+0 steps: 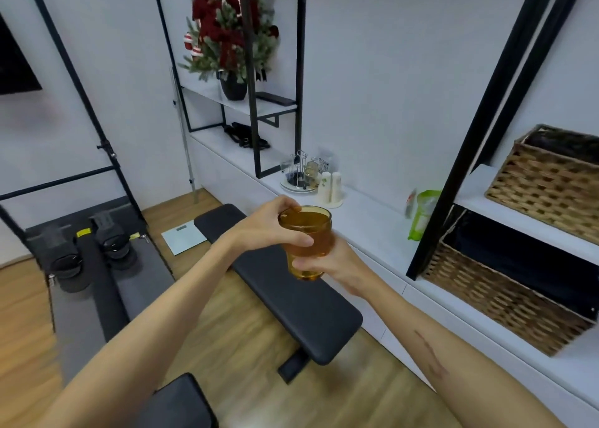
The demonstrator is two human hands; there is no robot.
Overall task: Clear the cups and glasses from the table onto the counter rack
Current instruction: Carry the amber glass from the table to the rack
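An amber glass (308, 233) is held upright in mid-air over a black padded bench (282, 285). My left hand (269, 228) wraps its rim and upper side from the left. My right hand (327, 260) grips its lower part from the right. Farther back on the white counter (366, 214) stands the round cup rack (299, 176) with metal prongs, and a clear glass (311, 171) hangs on it. The table is out of view.
Two pale stacks of paper cups (330, 184) stand beside the rack. A green packet (423, 214) leans by a black shelf post (476, 142). Wicker baskets (505, 298) fill the right shelves. A potted Christmas tree (231, 39) sits on the left shelf. Exercise equipment covers the floor at left.
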